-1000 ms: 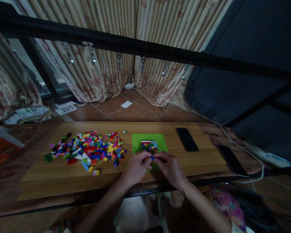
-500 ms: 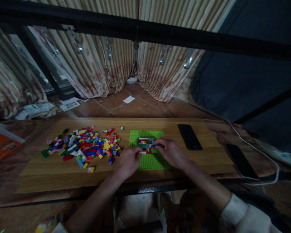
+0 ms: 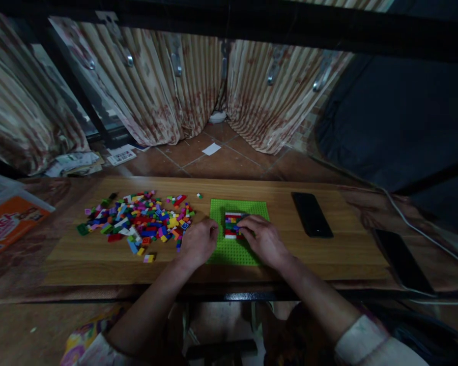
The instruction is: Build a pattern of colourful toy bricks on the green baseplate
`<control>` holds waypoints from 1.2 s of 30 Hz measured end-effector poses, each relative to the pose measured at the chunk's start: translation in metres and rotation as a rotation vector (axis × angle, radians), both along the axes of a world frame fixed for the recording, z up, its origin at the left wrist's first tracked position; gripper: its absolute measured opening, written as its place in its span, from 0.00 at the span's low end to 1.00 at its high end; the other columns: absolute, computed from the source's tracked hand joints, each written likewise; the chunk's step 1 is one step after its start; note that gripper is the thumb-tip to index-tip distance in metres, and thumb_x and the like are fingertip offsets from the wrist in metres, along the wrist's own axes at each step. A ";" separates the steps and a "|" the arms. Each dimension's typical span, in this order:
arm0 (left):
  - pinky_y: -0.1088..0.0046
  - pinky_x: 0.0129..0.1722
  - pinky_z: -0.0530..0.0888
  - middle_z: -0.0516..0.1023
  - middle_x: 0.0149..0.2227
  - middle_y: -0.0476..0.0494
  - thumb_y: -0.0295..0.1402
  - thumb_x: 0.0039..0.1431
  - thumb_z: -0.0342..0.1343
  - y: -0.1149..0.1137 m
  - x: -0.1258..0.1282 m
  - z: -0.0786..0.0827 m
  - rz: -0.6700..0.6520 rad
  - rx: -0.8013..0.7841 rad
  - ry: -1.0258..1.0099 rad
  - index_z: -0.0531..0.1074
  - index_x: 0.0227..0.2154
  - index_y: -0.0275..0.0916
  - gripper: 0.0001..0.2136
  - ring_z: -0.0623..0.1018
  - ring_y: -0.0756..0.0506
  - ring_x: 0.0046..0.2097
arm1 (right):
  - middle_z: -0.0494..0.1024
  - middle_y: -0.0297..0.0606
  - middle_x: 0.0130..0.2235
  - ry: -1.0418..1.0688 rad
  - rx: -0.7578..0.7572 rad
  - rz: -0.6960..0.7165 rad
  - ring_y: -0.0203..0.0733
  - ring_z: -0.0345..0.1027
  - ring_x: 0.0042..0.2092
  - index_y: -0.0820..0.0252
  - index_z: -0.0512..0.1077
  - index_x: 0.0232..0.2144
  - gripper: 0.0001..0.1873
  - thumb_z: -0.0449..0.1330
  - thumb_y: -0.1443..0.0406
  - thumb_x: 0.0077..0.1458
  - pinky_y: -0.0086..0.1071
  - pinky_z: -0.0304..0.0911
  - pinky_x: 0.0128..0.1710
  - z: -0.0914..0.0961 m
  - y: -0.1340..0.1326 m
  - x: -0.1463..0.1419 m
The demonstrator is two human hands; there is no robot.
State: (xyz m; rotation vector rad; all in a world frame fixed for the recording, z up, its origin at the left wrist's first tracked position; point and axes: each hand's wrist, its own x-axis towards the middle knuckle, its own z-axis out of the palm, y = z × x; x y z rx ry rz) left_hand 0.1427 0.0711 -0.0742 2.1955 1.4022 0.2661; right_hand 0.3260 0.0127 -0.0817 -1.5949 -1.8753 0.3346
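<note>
A green baseplate (image 3: 236, 251) lies on the wooden board (image 3: 99, 259) with a small block of coloured bricks (image 3: 232, 223) built on it. My right hand (image 3: 263, 239) rests on the plate with its fingers curled against the right side of the brick block. My left hand (image 3: 198, 243) sits at the plate's left edge, fingers bent, touching the edge. I cannot make out whether either hand holds a brick. A pile of loose coloured bricks (image 3: 137, 221) lies to the left.
A black phone (image 3: 312, 214) lies right of the baseplate; another phone (image 3: 402, 260) with a white cable (image 3: 423, 229) lies at the far right. An orange box (image 3: 7, 223) stands at the left. Curtains (image 3: 168, 86) and tiled floor (image 3: 213, 162) are beyond the board.
Both hands moved forward from the plate's near edge onto the plate. The right hand has settled against the brick block; the left hand has drawn back to the plate's left edge.
</note>
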 end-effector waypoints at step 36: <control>0.76 0.29 0.64 0.77 0.24 0.48 0.33 0.58 0.51 0.004 0.020 -0.012 0.100 -0.144 -0.171 0.77 0.25 0.38 0.11 0.73 0.50 0.28 | 0.73 0.36 0.31 -0.154 0.147 -0.086 0.42 0.61 0.37 0.56 0.76 0.25 0.10 0.59 0.66 0.58 0.34 0.58 0.39 -0.025 0.006 -0.017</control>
